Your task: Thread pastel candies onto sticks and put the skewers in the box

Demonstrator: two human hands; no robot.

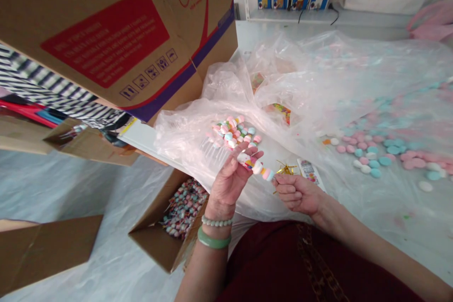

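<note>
At the far left, a striped cloth [53,85] is being partly hidden by a printed carton [106,33]. Nearer, below the table's edge, many sweets [186,207] are being held in an open box [148,240]. A plastic sheet [177,125] is being spread to the right, and a pile of sweet sticks [235,132] is being borne on it, just beyond the left hand [231,179]. In that hand a sweet stick [257,168] is being held between thumb and fingers, its tip being pointed right. A gold tie [286,168] is being seen just beyond the right hand [297,193], which is being held narrow, fingers curled, at the stick's tip; what is being pinched cannot be told. A card [310,173] is being partly covered by the right forearm's side. Farther right, loose sweets [380,151] are being left scattered.
</note>
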